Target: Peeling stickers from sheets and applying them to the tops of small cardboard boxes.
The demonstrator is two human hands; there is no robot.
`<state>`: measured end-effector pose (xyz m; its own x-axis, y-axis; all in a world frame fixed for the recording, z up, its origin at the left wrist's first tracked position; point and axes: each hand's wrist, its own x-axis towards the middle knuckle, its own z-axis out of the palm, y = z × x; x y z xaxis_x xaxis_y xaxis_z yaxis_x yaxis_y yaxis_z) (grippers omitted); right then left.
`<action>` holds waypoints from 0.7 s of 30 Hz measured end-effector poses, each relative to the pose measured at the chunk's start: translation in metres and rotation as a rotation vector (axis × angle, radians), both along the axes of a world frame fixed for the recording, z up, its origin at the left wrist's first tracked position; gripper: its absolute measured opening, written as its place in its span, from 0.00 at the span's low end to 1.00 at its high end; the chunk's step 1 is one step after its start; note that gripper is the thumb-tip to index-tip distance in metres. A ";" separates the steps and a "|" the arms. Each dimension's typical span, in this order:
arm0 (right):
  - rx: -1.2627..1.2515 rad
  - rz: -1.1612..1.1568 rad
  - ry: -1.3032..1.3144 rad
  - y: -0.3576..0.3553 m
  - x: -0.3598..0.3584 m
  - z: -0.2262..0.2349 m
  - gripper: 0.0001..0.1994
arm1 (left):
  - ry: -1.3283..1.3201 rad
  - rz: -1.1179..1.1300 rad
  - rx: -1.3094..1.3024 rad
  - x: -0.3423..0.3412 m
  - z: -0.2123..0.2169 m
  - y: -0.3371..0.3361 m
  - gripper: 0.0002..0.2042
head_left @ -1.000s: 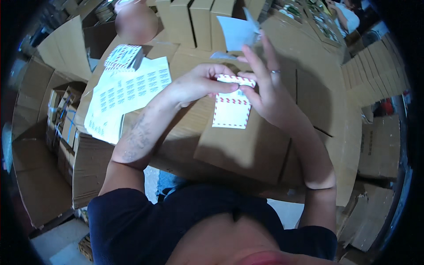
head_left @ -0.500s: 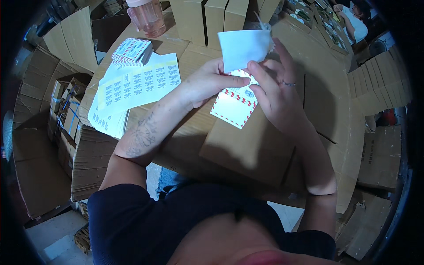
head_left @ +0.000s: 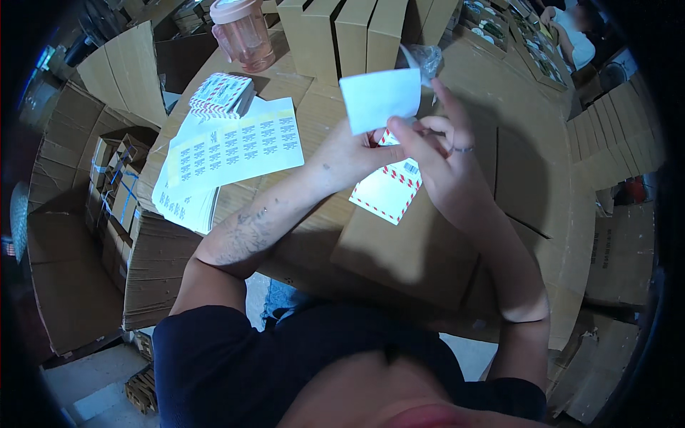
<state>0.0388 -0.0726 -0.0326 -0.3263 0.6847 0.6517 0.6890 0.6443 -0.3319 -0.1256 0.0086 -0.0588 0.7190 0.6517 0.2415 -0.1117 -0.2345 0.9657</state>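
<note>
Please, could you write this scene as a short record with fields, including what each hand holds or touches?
Left hand: pinches a red-and-white bordered card
Right hand: thumb at the lower edge of a blank white slip; whether it grips is unclear
On the left: printed sheets, with a stack of bordered cards at their far edge
Far side: pink bottle, upright brown boxes
Upper right: another person, partly visible

You're reading nothing tbh, tiny print's just blurring on your striped card and the label sheet near the jug.
</note>
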 end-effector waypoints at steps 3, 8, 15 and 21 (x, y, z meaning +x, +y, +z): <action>0.000 0.001 -0.046 -0.005 -0.005 -0.001 0.22 | 0.029 0.132 0.225 0.000 0.004 -0.001 0.16; 0.028 -0.008 -0.016 -0.008 -0.016 -0.006 0.22 | 0.049 0.261 0.404 -0.002 0.007 0.001 0.14; 0.032 -0.017 0.029 -0.014 -0.024 -0.005 0.24 | -0.001 0.269 0.371 0.000 0.003 -0.005 0.13; 0.077 -0.194 0.032 -0.014 -0.027 0.006 0.26 | 0.147 0.177 0.079 0.003 -0.012 -0.007 0.10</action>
<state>0.0120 -0.0862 -0.0261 -0.1715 0.6805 0.7124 0.7923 0.5251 -0.3108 -0.1225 0.0014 -0.0713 0.6265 0.7539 0.1979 0.0778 -0.3131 0.9465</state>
